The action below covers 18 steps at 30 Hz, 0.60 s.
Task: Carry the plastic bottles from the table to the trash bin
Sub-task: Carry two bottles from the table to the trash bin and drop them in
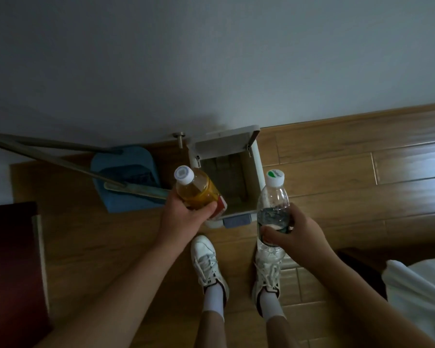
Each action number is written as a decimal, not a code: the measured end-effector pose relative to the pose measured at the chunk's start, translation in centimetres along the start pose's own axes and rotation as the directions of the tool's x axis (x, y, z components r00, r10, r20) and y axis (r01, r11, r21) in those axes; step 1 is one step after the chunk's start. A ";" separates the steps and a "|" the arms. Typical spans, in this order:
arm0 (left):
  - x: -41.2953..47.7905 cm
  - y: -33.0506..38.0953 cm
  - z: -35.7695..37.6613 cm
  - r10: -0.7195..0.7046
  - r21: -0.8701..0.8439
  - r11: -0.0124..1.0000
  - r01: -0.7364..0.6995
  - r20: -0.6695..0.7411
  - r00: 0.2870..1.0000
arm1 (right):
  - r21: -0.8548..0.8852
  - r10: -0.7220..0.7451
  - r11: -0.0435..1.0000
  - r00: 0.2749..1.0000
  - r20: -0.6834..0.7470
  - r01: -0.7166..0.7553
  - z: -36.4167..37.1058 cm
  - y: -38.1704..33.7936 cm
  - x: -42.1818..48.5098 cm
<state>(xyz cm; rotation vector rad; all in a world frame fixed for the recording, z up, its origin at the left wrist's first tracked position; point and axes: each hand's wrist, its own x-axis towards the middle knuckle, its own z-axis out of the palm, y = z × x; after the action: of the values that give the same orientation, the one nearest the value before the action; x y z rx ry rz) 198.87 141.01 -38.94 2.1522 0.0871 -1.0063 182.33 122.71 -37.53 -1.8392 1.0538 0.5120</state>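
I stand over a white pedal trash bin (256,177) against the wall, its lid raised and its inside dark. My left hand (183,217) grips an amber-filled plastic bottle (197,188) with a white cap, held over the bin's near left corner. My right hand (294,232) holds a clear water bottle (273,197) with a white and green cap, upright just right of the bin's near right corner. Water fills only part of it.
A blue dustpan (121,182) with a broom and long handles lies left of the bin. A dark red cabinet (10,267) stands at the left edge, white bedding (419,292) at the lower right. My white sneakers (206,262) stand on the wood floor right before the bin.
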 end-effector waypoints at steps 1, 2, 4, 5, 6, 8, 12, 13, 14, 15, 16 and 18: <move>0.7 0.2 0.3 0.033 0.028 0.999 -0.033 0.011 0.999 | 0.009 0.011 1.000 1.000 -0.012 -0.010 -0.4 0.0 0.4; 1.3 0.4 0.6 0.064 0.053 0.996 -0.065 0.027 0.998 | 0.013 0.021 1.000 1.000 -0.023 -0.021 -0.7 0.0 0.6; 2.5 0.6 1.2 0.101 0.090 0.990 -0.107 0.067 0.993 | 0.005 0.030 1.000 0.999 -0.030 -0.030 -1.2 -0.1 1.1; 3.0 0.7 1.6 0.111 0.099 0.988 -0.119 0.086 0.990 | -0.004 0.027 1.000 0.999 -0.025 -0.027 -1.3 0.0 1.3; 3.5 0.7 2.1 0.119 0.100 0.987 -0.128 0.099 0.988 | -0.013 0.022 1.000 1.000 -0.019 -0.022 -1.4 0.1 1.5; 4.3 0.5 3.4 0.127 0.099 0.986 -0.136 0.098 0.987 | -0.026 0.011 1.000 1.000 -0.006 -0.011 -1.4 0.4 1.9; 6.4 -0.5 6.2 0.110 0.158 0.981 -0.117 0.057 0.992 | -0.018 -0.002 1.000 1.000 -0.005 0.002 -1.0 1.5 3.0; 7.0 -0.9 6.7 0.091 0.166 0.981 -0.098 0.050 0.995 | -0.009 -0.004 1.000 1.000 -0.009 0.004 -0.9 1.8 3.3; 7.5 -1.2 7.2 0.068 0.174 0.982 -0.075 0.046 0.997 | 0.001 -0.005 1.000 1.000 -0.017 0.005 -0.7 2.1 3.6; 7.8 -1.5 7.5 0.048 0.176 0.983 -0.056 0.050 0.998 | 0.011 -0.005 1.000 1.000 -0.023 0.005 -0.5 2.3 3.9; 8.0 -1.7 7.7 0.037 0.189 0.981 -0.048 0.065 0.997 | 0.019 -0.004 1.000 1.000 -0.024 0.004 -0.4 2.6 4.1; 7.8 -1.7 7.9 0.049 0.235 0.969 -0.077 0.121 0.991 | 0.027 0.000 1.000 1.000 -0.018 0.000 -0.2 2.9 4.2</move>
<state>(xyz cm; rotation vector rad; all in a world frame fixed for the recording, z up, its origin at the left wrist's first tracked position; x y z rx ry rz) 198.59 135.20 -48.56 2.2905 -0.1651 -1.1496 182.17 120.03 -41.92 -1.8229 1.0678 0.4798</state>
